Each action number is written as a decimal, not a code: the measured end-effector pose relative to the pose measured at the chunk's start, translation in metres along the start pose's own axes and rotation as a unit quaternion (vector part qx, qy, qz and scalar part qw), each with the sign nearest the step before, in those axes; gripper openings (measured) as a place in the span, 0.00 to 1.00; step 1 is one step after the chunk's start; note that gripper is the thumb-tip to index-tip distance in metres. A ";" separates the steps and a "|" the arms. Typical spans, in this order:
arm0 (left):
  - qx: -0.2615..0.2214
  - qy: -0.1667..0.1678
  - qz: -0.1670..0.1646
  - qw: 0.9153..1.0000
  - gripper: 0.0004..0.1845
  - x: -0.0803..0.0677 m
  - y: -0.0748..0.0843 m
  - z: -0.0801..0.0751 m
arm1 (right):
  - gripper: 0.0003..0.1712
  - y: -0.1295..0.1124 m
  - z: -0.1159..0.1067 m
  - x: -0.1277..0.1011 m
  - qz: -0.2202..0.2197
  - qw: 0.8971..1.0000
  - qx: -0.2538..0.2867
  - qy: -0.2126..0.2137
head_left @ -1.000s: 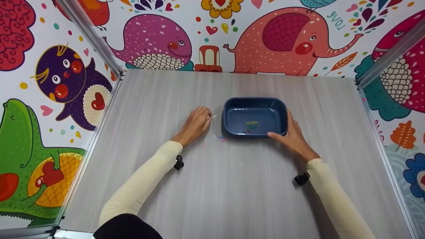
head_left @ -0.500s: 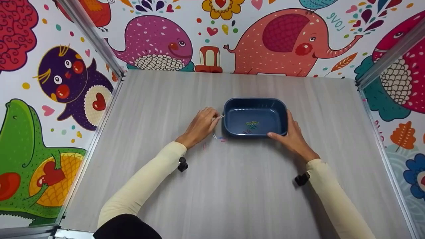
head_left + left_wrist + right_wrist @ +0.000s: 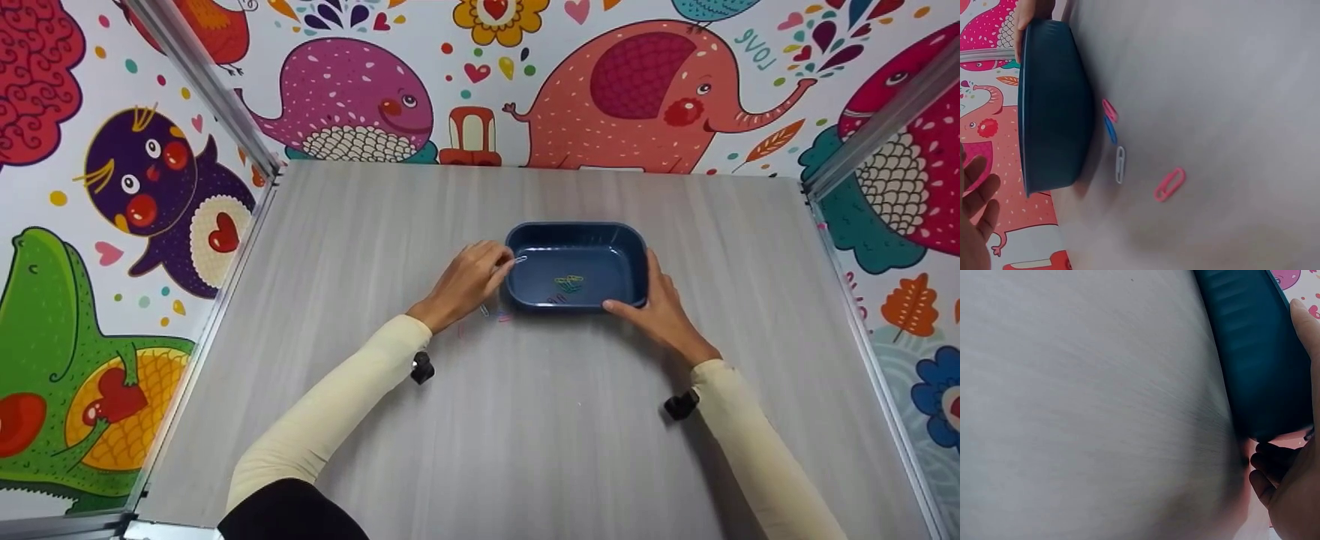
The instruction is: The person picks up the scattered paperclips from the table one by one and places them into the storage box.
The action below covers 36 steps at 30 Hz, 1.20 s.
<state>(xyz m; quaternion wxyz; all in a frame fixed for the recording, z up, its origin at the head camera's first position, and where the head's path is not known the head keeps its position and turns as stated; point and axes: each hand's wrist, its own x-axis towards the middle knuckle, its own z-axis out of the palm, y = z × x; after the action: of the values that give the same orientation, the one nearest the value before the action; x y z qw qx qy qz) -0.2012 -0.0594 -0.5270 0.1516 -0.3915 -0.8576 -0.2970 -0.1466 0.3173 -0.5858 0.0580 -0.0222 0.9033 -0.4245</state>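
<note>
A dark blue tray (image 3: 577, 226) sits mid-table with several coloured paper clips (image 3: 568, 283) inside. My left hand (image 3: 501, 264) pinches a pale paper clip (image 3: 519, 260) just over the tray's left rim. My right hand (image 3: 654, 300) grips the tray's near right corner, thumb on the front wall. In the left wrist view the tray (image 3: 1053, 135) stands beside loose clips on the table: pink (image 3: 1109, 109), blue (image 3: 1111, 130), white (image 3: 1120, 164) and another pink (image 3: 1169, 184). The right wrist view shows the tray wall (image 3: 1258, 354) against my right hand (image 3: 1292, 484).
The grey wood-grain table (image 3: 525, 420) is fenced by metal rails (image 3: 225, 247) and walls with cartoon animals. Loose clips (image 3: 496, 315) lie just left of the tray's front corner.
My left hand has moved right with the pale clip, from the table beside the tray to over its left rim. The right hand and the tray have stayed put.
</note>
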 end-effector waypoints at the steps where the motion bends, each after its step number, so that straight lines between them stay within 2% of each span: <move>1: 0.001 -0.003 0.000 1.000 0.06 0.001 0.001 0.000 | 0.75 0.000 0.000 0.000 0.000 1.000 -0.001 0.000; 14: 0.001 -0.037 0.023 0.999 0.07 0.018 0.008 0.008 | 0.75 -0.001 0.002 -0.002 -0.004 1.000 -0.001 0.005; 28: 0.011 -0.088 0.026 0.996 0.08 0.037 0.004 0.025 | 0.74 -0.002 0.002 -0.003 -0.001 1.000 0.005 0.004; 36: 0.040 -0.113 0.042 0.992 0.11 0.049 0.004 0.035 | 0.74 -0.002 0.002 -0.001 -0.020 1.000 0.005 0.015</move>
<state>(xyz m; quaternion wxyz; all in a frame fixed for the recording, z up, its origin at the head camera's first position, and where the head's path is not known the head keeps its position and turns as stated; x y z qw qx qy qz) -0.2309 -0.0074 -0.5285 0.0812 -0.4515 -0.8633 -0.2102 -0.1455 0.3152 -0.5854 0.0365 -0.0334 0.9014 -0.4302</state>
